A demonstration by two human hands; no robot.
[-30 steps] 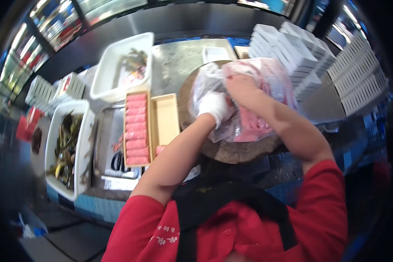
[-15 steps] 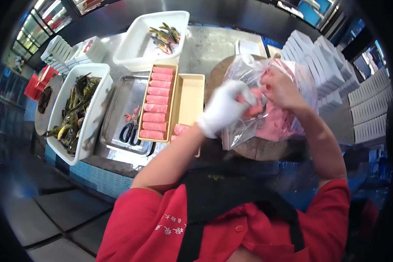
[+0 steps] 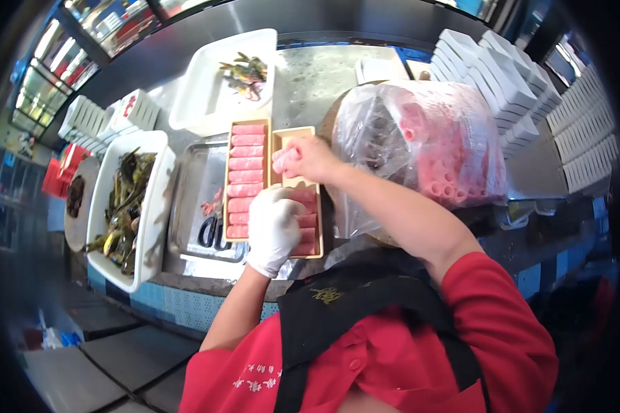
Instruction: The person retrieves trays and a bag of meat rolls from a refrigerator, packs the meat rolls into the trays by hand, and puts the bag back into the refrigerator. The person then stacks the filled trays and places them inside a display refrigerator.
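Observation:
My left hand (image 3: 273,227), in a white glove, is closed over the lower part of the two long trays; whatever its fingers hold is hidden. My bare right hand (image 3: 310,160) grips a pink meat roll (image 3: 286,162) above the upper part of the right tray (image 3: 297,132). Several meat rolls (image 3: 308,221) lie in the lower part of that tray. The left tray (image 3: 228,180) beside it carries a column of rolls (image 3: 246,164). A clear plastic bag (image 3: 455,151) full of meat rolls rests on the round wooden block (image 3: 332,117).
White tubs with dark green contents stand at the left (image 3: 167,162) and back (image 3: 274,76). Between tub and trays lies a metal tray (image 3: 193,199) with black-handled scissors (image 3: 213,233). Stacked white baskets (image 3: 492,76) rise at the right; red containers (image 3: 62,172) sit far left.
Both hands have moved left from the bag to the trays. My right hand now holds a roll over the right tray, and more rolls show in its lower part.

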